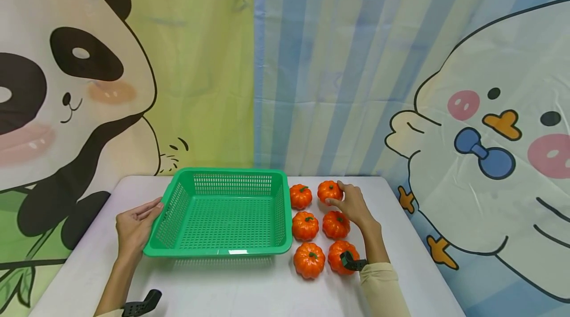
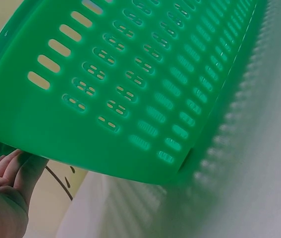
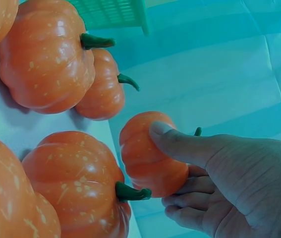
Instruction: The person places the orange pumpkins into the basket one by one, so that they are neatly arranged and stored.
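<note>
A green perforated plastic basket (image 1: 218, 251) spans the left and middle of the white table, with nothing in it. My left hand (image 1: 135, 230) grips its left rim; in the left wrist view the fingers (image 2: 12, 171) curl under the rim, and the basket's side wall (image 2: 81, 144) fills much of the picture. At the far right of the pumpkin group, my right hand (image 1: 355, 204) holds a small orange pumpkin (image 1: 328, 190) with a green stem. The right wrist view shows the thumb (image 3: 167, 134) across this pumpkin (image 3: 145, 148) and the other fingers beneath it.
Several more orange pumpkins stand in two columns right of the basket, among them a near-left one (image 1: 309, 260) and a middle-right one (image 1: 336, 224). The white table (image 1: 213, 290) backs onto a cartoon-printed curtain (image 1: 307, 84).
</note>
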`<act>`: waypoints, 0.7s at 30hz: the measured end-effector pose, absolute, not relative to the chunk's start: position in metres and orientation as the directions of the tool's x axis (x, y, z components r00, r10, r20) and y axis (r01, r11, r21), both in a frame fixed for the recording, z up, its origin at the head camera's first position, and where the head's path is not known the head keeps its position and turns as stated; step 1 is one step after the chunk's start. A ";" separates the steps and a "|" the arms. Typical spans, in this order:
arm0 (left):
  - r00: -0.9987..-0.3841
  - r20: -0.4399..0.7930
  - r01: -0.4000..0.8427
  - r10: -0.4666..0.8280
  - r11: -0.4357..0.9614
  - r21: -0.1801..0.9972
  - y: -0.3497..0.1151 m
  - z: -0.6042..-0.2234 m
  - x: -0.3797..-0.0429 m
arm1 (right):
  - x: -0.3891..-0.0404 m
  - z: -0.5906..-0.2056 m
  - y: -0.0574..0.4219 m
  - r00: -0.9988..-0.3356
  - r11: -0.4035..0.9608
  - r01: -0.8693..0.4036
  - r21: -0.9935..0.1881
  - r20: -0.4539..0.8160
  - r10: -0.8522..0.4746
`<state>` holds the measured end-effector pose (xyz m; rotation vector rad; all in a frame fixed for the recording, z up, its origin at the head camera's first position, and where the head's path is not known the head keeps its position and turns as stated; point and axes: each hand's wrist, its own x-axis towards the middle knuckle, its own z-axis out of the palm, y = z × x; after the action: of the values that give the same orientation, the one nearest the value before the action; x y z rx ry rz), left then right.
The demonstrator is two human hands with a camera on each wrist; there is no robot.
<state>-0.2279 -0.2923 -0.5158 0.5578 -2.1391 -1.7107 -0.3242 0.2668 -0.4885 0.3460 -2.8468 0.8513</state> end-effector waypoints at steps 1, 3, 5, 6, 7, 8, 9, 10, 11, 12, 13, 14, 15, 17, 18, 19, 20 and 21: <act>-0.864 0.021 -0.087 -0.504 0.191 0.978 -0.292 -0.516 -0.228 | -0.323 -0.488 0.267 -0.963 0.813 -0.260 -0.521 0.204 -0.177; -0.861 0.020 -0.088 -0.508 0.188 0.978 -0.292 -0.516 -0.228 | -0.322 -0.486 0.267 -0.962 0.813 -0.262 -0.519 0.202 -0.181; -0.860 0.017 -0.086 -0.509 0.179 0.980 -0.292 -0.515 -0.228 | -0.322 -0.485 0.267 -0.962 0.813 -0.265 -0.519 0.199 -0.186; -0.861 0.016 -0.085 -0.509 0.174 0.981 -0.292 -0.515 -0.228 | -0.321 -0.484 0.266 -0.963 0.812 -0.263 -0.521 0.197 -0.185; -0.861 0.016 -0.082 -0.509 0.170 0.982 -0.292 -0.515 -0.228 | -0.321 -0.483 0.266 -0.964 0.814 -0.259 -0.520 0.195 -0.182; -0.860 0.017 -0.081 -0.510 0.170 0.982 -0.292 -0.515 -0.228 | -0.320 -0.483 0.266 -0.964 0.815 -0.258 -0.519 0.194 -0.181; -0.861 0.017 -0.080 -0.509 0.168 0.983 -0.292 -0.515 -0.228 | -0.320 -0.482 0.267 -0.965 0.817 -0.256 -0.517 0.192 -0.181; -0.861 0.017 -0.078 -0.509 0.165 0.983 -0.292 -0.515 -0.228 | -0.319 -0.481 0.266 -0.965 0.819 -0.254 -0.515 0.188 -0.181; -0.861 0.018 -0.078 -0.508 0.166 0.983 -0.292 -0.515 -0.228 | -0.319 -0.480 0.266 -0.966 0.823 -0.251 -0.510 0.188 -0.178; -0.861 0.019 -0.077 -0.508 0.168 0.983 -0.292 -0.515 -0.228 | -0.318 -0.480 0.266 -0.966 0.826 -0.250 -0.506 0.187 -0.178; -0.861 0.020 -0.077 -0.508 0.170 0.982 -0.292 -0.516 -0.228 | -0.317 -0.479 0.266 -0.966 0.828 -0.250 -0.502 0.186 -0.179; -0.861 0.021 -0.078 -0.508 0.173 0.982 -0.292 -0.516 -0.228 | -0.317 -0.478 0.266 -0.966 0.829 -0.251 -0.500 0.185 -0.181; -0.862 0.022 -0.077 -0.507 0.174 0.982 -0.292 -0.516 -0.228 | -0.316 -0.477 0.266 -0.966 0.830 -0.252 -0.498 0.184 -0.183; -0.863 0.024 -0.075 -0.505 0.173 0.982 -0.292 -0.516 -0.228 | -0.315 -0.476 0.266 -0.967 0.831 -0.247 -0.499 0.180 -0.180; -0.862 0.025 -0.073 -0.506 0.173 0.982 -0.292 -0.516 -0.228 | -0.314 -0.475 0.266 -0.968 0.829 -0.244 -0.503 0.176 -0.178; -0.863 0.025 -0.071 -0.505 0.171 0.983 -0.292 -0.516 -0.228 | -0.314 -0.474 0.265 -0.969 0.830 -0.241 -0.504 0.173 -0.176; -0.864 0.025 -0.071 -0.503 0.169 0.983 -0.292 -0.516 -0.229 | -0.313 -0.474 0.265 -0.970 0.829 -0.239 -0.505 0.170 -0.176; -0.864 0.024 -0.070 -0.502 0.168 0.983 -0.292 -0.516 -0.229 | -0.313 -0.473 0.265 -0.970 0.829 -0.237 -0.506 0.168 -0.175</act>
<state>-0.2288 -0.2919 -0.5159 0.5452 -2.1070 -1.7435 -0.3128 0.2646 -0.4731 0.3270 -2.8941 0.8233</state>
